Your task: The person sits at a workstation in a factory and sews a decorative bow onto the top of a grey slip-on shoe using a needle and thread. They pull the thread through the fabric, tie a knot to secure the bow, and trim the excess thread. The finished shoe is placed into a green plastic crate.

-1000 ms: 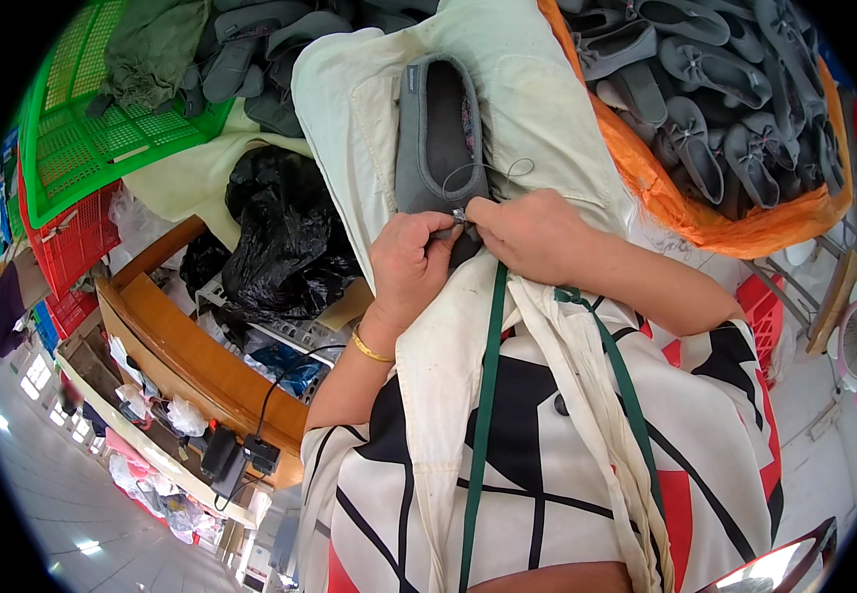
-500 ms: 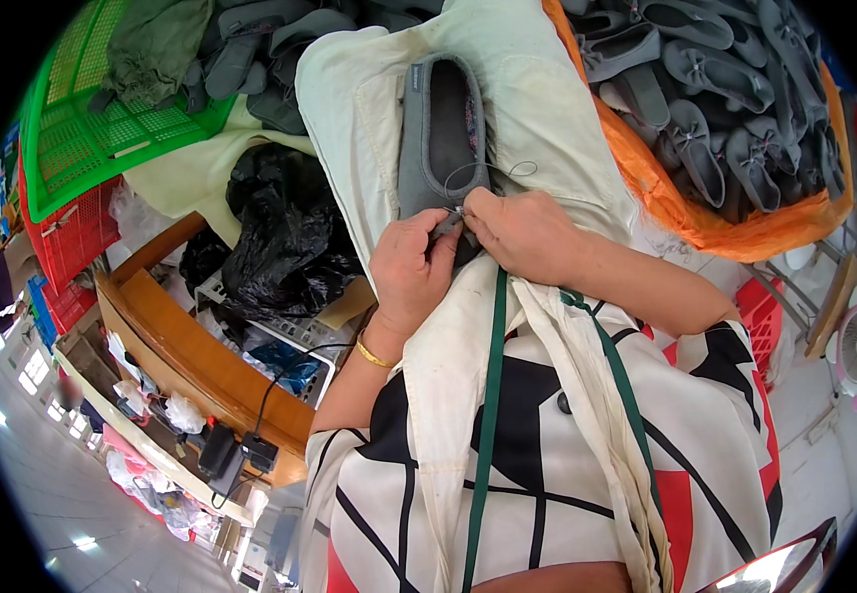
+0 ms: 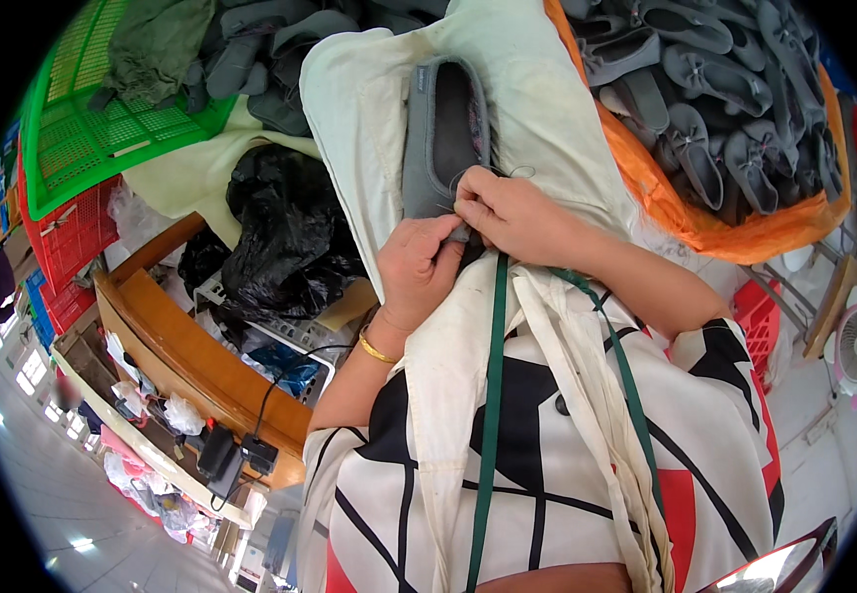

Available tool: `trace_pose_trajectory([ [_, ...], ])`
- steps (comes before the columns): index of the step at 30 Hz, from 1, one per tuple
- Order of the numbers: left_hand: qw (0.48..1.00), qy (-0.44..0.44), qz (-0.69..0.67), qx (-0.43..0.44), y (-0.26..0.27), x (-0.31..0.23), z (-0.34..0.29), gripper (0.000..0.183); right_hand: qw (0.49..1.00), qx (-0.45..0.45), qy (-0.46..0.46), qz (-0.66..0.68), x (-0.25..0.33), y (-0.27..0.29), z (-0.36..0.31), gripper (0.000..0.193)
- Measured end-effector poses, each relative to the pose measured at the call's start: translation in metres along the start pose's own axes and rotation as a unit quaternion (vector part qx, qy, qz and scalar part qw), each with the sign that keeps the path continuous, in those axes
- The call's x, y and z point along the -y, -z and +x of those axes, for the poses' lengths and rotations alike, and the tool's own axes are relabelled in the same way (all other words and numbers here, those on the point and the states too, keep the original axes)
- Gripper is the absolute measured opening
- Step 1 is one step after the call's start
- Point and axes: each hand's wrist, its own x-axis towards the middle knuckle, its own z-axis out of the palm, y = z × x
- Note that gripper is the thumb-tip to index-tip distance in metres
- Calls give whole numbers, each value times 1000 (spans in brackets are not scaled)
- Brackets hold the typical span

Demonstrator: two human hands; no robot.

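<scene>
A grey slip-on shoe [image 3: 416,148] with a patterned lining lies on a cream cloth [image 3: 547,109] over my lap, its toe toward me. My left hand [image 3: 417,267] is closed on the toe end, thumb and fingers pinching the grey material. From the right, my right hand [image 3: 522,215] meets it there, its thumb and fingertips pinched together at the toe. A thin dark thread [image 3: 521,171] loops out beside these fingers. Whatever else is between them, such as a needle, is hidden. The hands cover most of the toe.
An orange-lined container [image 3: 685,222] full of grey shoes stands at the right. Far left, more shoes lie by a green basket [image 3: 102,148]. A black plastic bag [image 3: 290,237] and a wooden drawer-like piece [image 3: 201,346] are left of my lap. A white fan [image 3: 856,346] stands far right.
My right fingertips have shifted slightly up and now cover the small shiny spot at the toe. The thread loop is smaller in view. The shoe has moved slightly right.
</scene>
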Motion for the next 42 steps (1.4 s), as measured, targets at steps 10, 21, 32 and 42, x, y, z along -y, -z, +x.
trace_pose_trajectory([
  [10, 1000, -21, 1, 5, 3, -2, 3, 31, 974, -87, 163, -129, -1, -7, 10, 10],
  [21, 999, -8, -12, 51, -2, 0, 0, 28, 976, -170, 123, 52, -19, -13, 55, 24],
  [32, 995, 68, -34, 57, 6, -10, 7, 25, 934, -22, 73, 350, 42, 67, -1, 20],
  [42, 994, 70, -63, 62, 10, -8, 12, 27, 897, -153, 272, 313, 22, 97, -2, 13],
])
